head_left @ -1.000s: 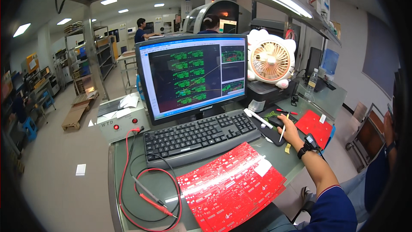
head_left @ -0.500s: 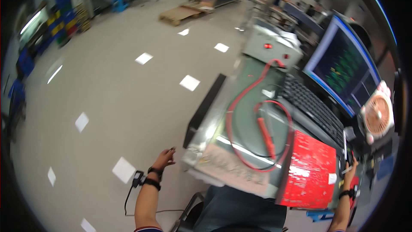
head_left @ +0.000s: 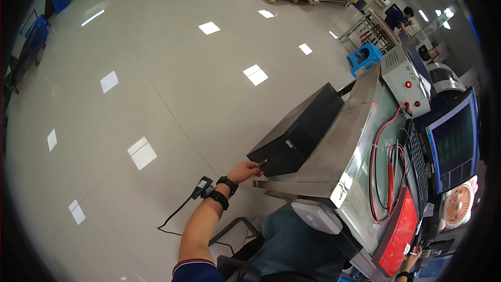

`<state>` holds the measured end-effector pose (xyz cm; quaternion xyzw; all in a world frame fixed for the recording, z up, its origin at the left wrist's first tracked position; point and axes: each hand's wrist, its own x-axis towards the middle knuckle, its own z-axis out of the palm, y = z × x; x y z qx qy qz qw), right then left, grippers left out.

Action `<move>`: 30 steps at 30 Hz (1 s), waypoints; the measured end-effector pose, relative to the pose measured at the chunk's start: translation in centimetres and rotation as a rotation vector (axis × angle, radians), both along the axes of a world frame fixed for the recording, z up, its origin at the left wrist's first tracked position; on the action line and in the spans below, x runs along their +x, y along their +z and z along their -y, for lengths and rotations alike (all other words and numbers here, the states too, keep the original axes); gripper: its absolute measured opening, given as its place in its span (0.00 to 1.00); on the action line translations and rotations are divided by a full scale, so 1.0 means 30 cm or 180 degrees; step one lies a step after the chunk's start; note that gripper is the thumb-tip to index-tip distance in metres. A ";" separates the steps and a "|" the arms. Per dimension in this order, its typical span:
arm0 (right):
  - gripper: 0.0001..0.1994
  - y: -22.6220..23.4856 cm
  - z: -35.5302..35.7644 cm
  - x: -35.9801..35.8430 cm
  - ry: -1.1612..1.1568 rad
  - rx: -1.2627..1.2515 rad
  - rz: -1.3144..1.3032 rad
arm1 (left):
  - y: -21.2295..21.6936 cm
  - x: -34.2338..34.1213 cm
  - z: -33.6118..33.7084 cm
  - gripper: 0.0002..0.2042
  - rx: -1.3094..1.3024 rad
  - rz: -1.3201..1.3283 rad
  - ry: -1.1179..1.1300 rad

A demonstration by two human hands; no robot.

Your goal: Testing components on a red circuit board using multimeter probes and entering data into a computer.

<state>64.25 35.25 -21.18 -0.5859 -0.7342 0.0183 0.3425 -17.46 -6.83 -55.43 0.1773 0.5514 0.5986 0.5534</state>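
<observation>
Pinching with the left hand [head_left: 245, 171] a small, slim, dark-red object [head_left: 262, 164] between thumb and fingertips, right by the near end of a black, box-shaped computer case [head_left: 297, 130] low beside the metal-sided bench [head_left: 334, 149]; cannot tell whether touching the case. Wearing black straps [head_left: 219, 199] on the left wrist, with a small black device [head_left: 202, 187] and dark cable. Over at the lower right rim, with the right hand [head_left: 414, 259] beside a flat, red circuit board [head_left: 399, 230] and a slim, white, stick-like thing [head_left: 413, 254] at the fingers: too small to tell whether grasping or released. On the bench, red-and-black looped test leads [head_left: 390, 183], a black plastic keyboard [head_left: 417, 162], a pale grey metal box [head_left: 402, 81] with red lights, a black-framed monitor [head_left: 453, 141] and a pink-and-white round fan [head_left: 458, 204]. Farther off, on the pale, shiny floor [head_left: 156, 73], a blue plastic stool [head_left: 365, 56].
</observation>
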 end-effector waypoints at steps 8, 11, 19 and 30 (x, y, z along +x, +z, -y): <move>0.18 0.018 -0.137 0.118 0.0072 0.0200 0.0488 | -0.063 0.026 -0.194 0.10 0.0524 -0.0264 -0.0367; 0.18 0.013 -0.101 0.173 0.0052 0.0134 0.0332 | 0.007 0.033 -0.241 0.10 0.0421 -0.0378 -0.0455; 0.18 -0.049 -0.066 0.111 -0.0012 -0.0080 -0.0093 | 0.041 0.011 -0.223 0.10 0.0540 -0.0517 -0.0429; 0.16 -0.027 -0.054 0.099 0.0069 0.0104 0.0251 | 0.058 0.017 -0.228 0.11 0.0220 -0.0734 -0.0459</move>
